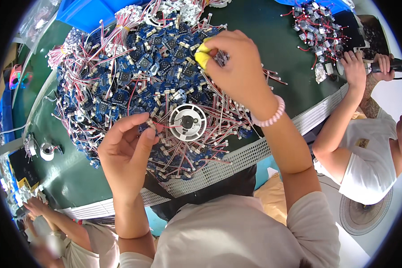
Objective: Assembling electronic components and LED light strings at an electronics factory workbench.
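My left hand (pixel 128 154) pinches a small blue circuit board (pixel 148 127) between thumb and fingertips. Thin red wires run from beside it toward a round white spoked housing (pixel 188 122) with a dark centre, which rests on the heap. My right hand (pixel 237 62) is curled over the heap's right side, with yellow covers (pixel 203 54) on its thumb and finger. Some small grey and white pieces (pixel 221 58) show in the curl of this hand; whether they are held I cannot tell. Beneath both hands spreads a large pile of blue circuit boards (pixel 165 67) with small white connectors.
Bundled red-and-white cables (pixel 120 33) lie behind the boards, near a blue bin (pixel 82 13). Small motors (pixel 317 33) with red wires are heaped at the far right. A co-worker's hands (pixel 355 69) are beside them. A perforated strip (pixel 245 156) edges the green table (pixel 82 178).
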Tool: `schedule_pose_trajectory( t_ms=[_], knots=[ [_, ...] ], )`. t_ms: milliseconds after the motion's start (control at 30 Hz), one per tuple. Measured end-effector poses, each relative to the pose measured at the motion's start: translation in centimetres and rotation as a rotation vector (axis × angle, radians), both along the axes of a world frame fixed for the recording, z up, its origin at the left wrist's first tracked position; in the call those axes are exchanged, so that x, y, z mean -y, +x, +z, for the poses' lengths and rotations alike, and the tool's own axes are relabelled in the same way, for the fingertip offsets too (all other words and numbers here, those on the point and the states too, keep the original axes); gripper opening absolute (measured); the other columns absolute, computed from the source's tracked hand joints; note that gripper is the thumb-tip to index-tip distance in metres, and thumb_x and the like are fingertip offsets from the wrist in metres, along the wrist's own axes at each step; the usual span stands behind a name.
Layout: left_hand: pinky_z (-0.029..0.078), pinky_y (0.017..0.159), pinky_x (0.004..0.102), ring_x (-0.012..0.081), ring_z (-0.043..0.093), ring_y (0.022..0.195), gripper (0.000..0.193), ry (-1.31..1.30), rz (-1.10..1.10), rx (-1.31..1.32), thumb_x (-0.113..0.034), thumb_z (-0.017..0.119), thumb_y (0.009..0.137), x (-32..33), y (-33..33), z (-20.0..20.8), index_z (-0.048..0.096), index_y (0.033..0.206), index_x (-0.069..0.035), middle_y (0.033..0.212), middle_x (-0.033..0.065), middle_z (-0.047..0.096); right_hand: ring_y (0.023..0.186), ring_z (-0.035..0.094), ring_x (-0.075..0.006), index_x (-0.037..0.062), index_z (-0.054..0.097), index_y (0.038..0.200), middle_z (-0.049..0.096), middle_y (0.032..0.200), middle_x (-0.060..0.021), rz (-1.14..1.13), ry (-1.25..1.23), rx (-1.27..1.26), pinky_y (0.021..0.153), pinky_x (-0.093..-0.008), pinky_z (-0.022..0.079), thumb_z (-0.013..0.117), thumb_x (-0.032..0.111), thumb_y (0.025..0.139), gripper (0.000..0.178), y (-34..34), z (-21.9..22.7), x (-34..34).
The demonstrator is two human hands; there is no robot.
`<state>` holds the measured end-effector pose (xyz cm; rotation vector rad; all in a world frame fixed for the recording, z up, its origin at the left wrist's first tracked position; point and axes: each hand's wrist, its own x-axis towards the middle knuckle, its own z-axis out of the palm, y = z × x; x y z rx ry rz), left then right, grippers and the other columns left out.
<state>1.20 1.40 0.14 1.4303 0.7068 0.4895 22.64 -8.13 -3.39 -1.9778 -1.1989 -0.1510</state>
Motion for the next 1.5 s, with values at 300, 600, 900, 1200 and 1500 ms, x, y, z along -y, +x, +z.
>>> schedule_pose_trajectory(
  t_ms=[300, 600, 900, 1200, 1500],
  knots=[
    [0.054, 0.065, 0.0225, 0.0151, 0.062, 0.080, 0.020, -0.117, -0.128, 0.071, 0.007, 0.057, 0.082, 0.7, 0.9, 0.4, 0.060, 0.102, 0.005, 0.095, 0.0097, 0.057, 0.061, 0.055, -0.0183, 0.0053, 0.062, 0.084, 0.060, 0.081, -0.0040, 0.365, 0.232, 0.185, 0.054, -0.0302, 0.041, 0.065, 0.012, 0.065, 0.021, -5.5, 1.4, 1.6],
    [0.055, 0.065, 0.0223, 0.0134, 0.062, 0.080, 0.017, -0.164, -0.132, 0.017, 0.004, 0.060, 0.082, 0.3, 0.4, 0.1, 0.061, 0.099, 0.004, 0.094, 0.0093, 0.058, 0.065, 0.057, -0.0183, 0.0046, 0.063, 0.083, 0.060, 0.082, -0.0052, 0.470, 0.229, 0.074, 0.056, -0.0306, 0.044, 0.067, 0.011, 0.066, 0.018, -6.1, 0.7, 1.6],
    [0.053, 0.078, 0.0260, 0.0152, 0.060, 0.088, 0.023, -0.070, -0.032, 0.102, 0.008, 0.058, 0.082, 1.2, 0.6, -0.2, 0.059, 0.104, 0.005, 0.100, 0.0107, 0.058, 0.062, 0.055, -0.0153, 0.0018, 0.063, 0.091, 0.060, 0.079, -0.0089, 0.461, 0.103, -0.512, 0.050, -0.0235, 0.040, 0.067, -0.001, 0.070, 0.021, -5.8, 1.3, 2.2],
    [0.051, 0.076, 0.0240, 0.0140, 0.061, 0.084, 0.024, -0.047, -0.054, 0.139, 0.011, 0.059, 0.079, 0.7, 0.6, -1.0, 0.059, 0.103, 0.006, 0.095, 0.0094, 0.058, 0.063, 0.056, -0.0203, 0.0009, 0.061, 0.079, 0.057, 0.070, -0.0074, 0.452, 0.114, -0.690, 0.054, -0.0287, 0.043, 0.063, -0.002, 0.068, 0.012, -6.6, 1.3, 1.6],
    [0.054, 0.067, 0.0241, 0.0164, 0.060, 0.077, 0.023, -0.032, -0.192, 0.116, 0.018, 0.061, 0.072, 0.1, 0.1, 0.5, 0.064, 0.091, 0.005, 0.088, 0.0104, 0.056, 0.060, 0.058, -0.0211, 0.0024, 0.065, 0.076, 0.059, 0.068, -0.0075, 0.573, 0.140, -0.491, 0.051, -0.0293, 0.044, 0.066, 0.003, 0.068, 0.008, -5.8, 1.6, 1.9]
  ],
)
